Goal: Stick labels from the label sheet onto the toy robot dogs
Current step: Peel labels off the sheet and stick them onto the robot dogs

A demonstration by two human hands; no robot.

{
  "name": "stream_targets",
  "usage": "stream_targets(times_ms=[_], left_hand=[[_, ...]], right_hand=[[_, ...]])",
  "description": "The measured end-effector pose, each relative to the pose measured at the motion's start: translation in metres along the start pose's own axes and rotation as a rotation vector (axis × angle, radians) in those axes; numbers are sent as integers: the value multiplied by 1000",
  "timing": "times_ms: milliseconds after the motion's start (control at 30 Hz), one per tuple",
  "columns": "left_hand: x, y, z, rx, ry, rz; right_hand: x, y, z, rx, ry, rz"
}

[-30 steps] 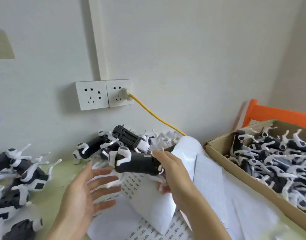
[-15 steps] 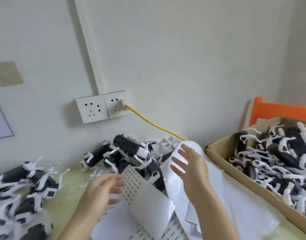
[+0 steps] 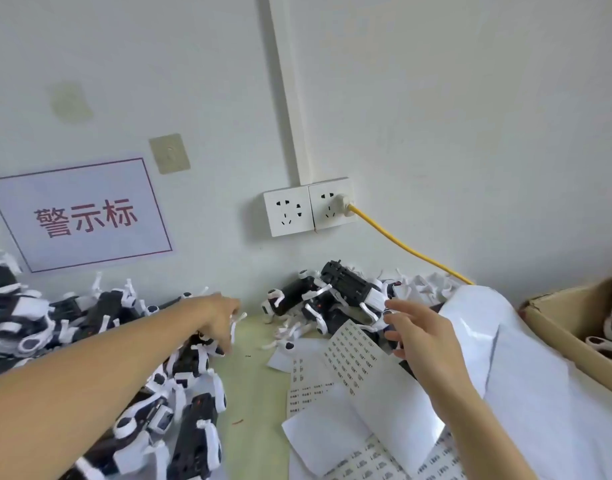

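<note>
Black-and-white toy robot dogs lie in a heap on the left (image 3: 190, 403), and a smaller heap (image 3: 342, 292) sits against the wall. My left hand (image 3: 221, 317) reaches onto the left heap, fingers curled down around a white leg of the top toy robot dog (image 3: 197, 355). A curled label sheet (image 3: 353, 351) printed with several small labels lies in the middle. My right hand (image 3: 426, 341) hovers over its right edge, fingers spread, holding nothing.
More label sheets (image 3: 308, 386) and large white backing papers (image 3: 526, 368) cover the green table (image 3: 256, 393) on the right. A cardboard box (image 3: 554, 320) with more dogs stands far right. Wall sockets (image 3: 290, 211), a yellow cable (image 3: 401, 244) and a sign (image 3: 83, 216) are behind.
My right hand let go of a dog it held one second ago and now hovers open. My left hand moved left onto the left heap. The view turned left.
</note>
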State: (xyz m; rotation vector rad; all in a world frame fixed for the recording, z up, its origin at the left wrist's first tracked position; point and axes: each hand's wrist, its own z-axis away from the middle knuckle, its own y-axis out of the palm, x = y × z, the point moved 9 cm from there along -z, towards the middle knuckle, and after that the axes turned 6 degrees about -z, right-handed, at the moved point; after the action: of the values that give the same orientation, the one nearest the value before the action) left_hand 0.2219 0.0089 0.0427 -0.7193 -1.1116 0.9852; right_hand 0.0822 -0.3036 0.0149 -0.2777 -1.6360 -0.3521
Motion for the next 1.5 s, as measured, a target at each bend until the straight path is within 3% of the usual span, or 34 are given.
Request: stream_targets(times_ms=[67,167,267,433,633,767,933,1100,1300,1500], left_hand=[[-1,12,0,49,63,-85],[0,13,-2,-148,73,-105],[4,5,-5,-291,100,99],[47,-29,0,-506,-14,333],[88,-58,24,-777,-191,1108],[91,-51,42,-908,-346,1484],[50,-37,59,-806,-366,2173],[-22,-13,79,-588,-238,2492],[-86,65,91,-388,-411,2611],[-83,107,84,-305,-534,2569]], right_hand=[[0,0,-1,-4,-2,14],[-1,0,-1,-5,-12,14],[-1,1,-1,-2,-23,3],[-1,0,-3,-14,-27,5],[1,-1,-2,-27,-45,32],[4,-2,-1,-41,-78,58],[9,-1,2,-54,-135,67],[15,7,6,-37,-213,112],[10,10,1,-9,-235,152],[6,15,-2,6,-285,293]])
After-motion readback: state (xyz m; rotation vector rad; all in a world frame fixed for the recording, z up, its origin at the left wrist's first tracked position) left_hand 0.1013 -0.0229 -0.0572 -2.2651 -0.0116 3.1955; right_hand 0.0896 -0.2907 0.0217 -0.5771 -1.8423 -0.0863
